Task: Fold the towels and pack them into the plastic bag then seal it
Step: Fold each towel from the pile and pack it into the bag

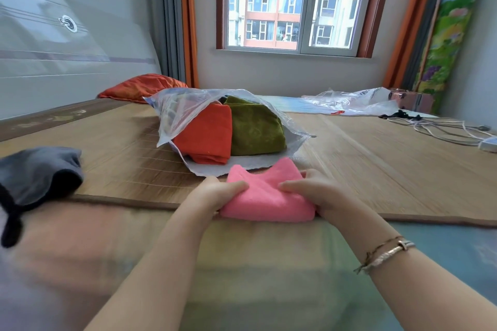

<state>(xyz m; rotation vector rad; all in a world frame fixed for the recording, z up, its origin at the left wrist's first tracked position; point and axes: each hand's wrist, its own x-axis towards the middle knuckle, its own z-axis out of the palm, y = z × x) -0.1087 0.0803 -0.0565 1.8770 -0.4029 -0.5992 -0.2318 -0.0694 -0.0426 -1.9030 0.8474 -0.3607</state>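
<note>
Left hand [215, 192]: grips the left end of a folded pink towel [266, 196], thumb lying on top, fingers tucked under.
Right hand [312, 193]: grips the right end of the same towel, thumb on top, fingers curled round the side; bracelets [387, 252] on the wrist.
Pink towel: a thick folded bundle, at the near edge of a woven bamboo mat [376, 148], just before the mouth of the bag.
Clear plastic bag [177, 113]: lies on the mat directly beyond the towel, mouth open toward the person, upper flap lifted. Inside, side by side and touching: a folded orange towel [207, 137] on the left, a folded olive-green towel [255, 131] on the right.
Dark grey cloth [37, 177]: bunched, at the left, partly on the mat edge.
Bed [242, 263]: carries the mat; pale patterned sheet [443, 247] shows in front. Glossy white headboard [67, 48] at left, orange pillow [142, 86] at its foot.
Far right of the bed: a second crumpled clear bag [355, 102], white cables [443, 129] and a white power strip [488, 144].
Room: sliding window [293, 2] facing apartment blocks, orange and grey curtains [185, 19] on both sides, a colourful picture panel [451, 24] leaning at right.
</note>
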